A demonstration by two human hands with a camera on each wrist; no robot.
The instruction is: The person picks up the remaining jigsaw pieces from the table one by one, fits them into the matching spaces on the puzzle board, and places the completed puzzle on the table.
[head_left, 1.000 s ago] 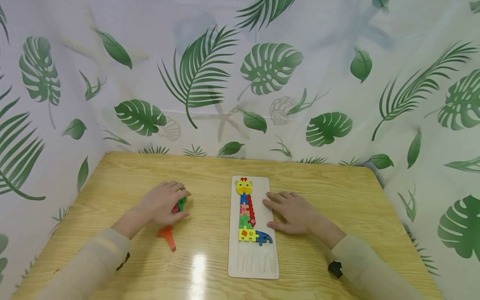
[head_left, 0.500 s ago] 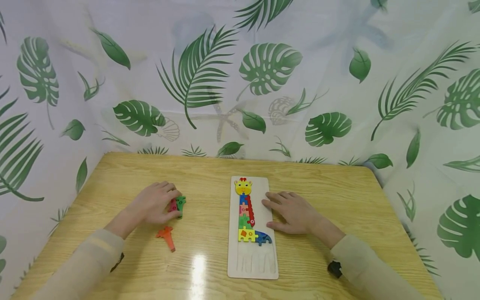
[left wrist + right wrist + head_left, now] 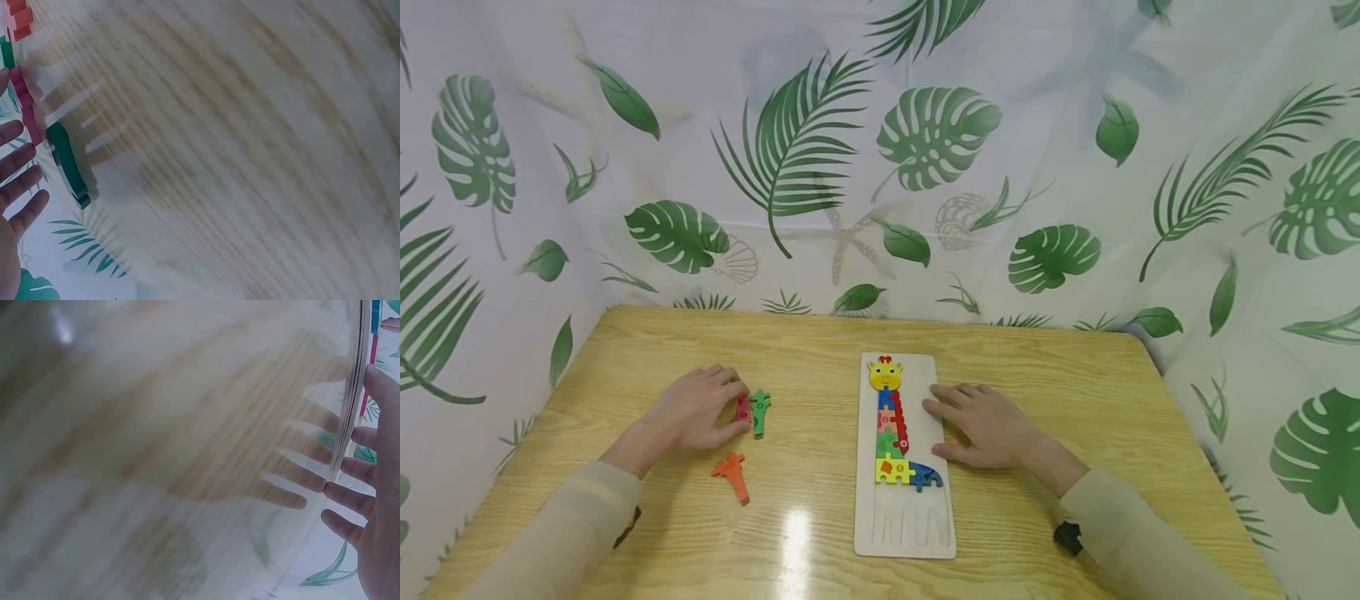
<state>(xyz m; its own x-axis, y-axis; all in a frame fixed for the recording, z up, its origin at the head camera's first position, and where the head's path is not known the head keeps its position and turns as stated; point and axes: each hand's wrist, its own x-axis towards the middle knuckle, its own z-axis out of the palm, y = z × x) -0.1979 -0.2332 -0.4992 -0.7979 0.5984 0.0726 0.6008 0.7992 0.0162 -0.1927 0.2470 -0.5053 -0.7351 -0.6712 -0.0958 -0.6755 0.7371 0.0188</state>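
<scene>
My left hand (image 3: pixel 696 408) is over the left side of the table, fingers fairly straight, beside a magenta puzzle piece (image 3: pixel 742 410) that it partly covers. A green puzzle piece (image 3: pixel 760 414) lies just right of that, and an orange one (image 3: pixel 733 477) lies nearer me. In the left wrist view, a dark green piece (image 3: pixel 67 164) lies past the magenta one; the hand hides it in the head view. My right hand (image 3: pixel 981 425) rests with spread fingers at the right edge of the giraffe puzzle board (image 3: pixel 865 517). Whether the left fingertips touch the magenta piece is unclear.
On the board are a yellow giraffe head (image 3: pixel 885 374), several coloured neck pieces, a red mane piece (image 3: pixel 898 421), a yellow body piece (image 3: pixel 892 470) and a blue one (image 3: pixel 926 476). Bare leg recesses show below them. A leaf-patterned cloth (image 3: pixel 820 158) encloses the wooden table (image 3: pixel 1022 533).
My left hand has drawn back to the left, uncovering the green piece and part of the magenta one. The right hand and the board stay put.
</scene>
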